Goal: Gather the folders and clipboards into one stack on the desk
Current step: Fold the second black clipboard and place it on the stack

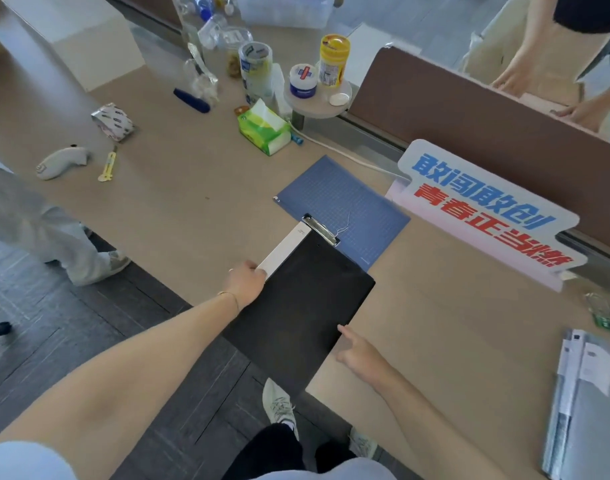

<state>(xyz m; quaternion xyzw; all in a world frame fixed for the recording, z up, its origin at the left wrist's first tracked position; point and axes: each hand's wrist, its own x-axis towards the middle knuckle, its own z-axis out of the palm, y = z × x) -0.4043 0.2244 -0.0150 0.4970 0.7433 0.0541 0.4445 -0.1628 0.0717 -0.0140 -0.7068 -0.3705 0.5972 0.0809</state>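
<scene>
A black clipboard (296, 306) with a metal clip lies at the desk's near edge, partly hanging over it. Under its left side a white folder (285, 251) sticks out. My left hand (246, 282) grips the left edge of the white folder and clipboard. My right hand (357, 351) is open, fingers apart, touching the clipboard's right edge. The clipboard's clip end overlaps a blue gridded board (345, 202) lying flat farther back. A grey transparent folder (587, 410) with papers lies at the desk's right edge.
A shaped sign (487, 206) with blue and red characters stands right of the blue board. A tissue pack (263, 129), tape rolls, jars, a yellow knife (108, 166) and bottles crowd the far desk. Another person stands beyond the brown partition (469, 112); someone's legs are at left.
</scene>
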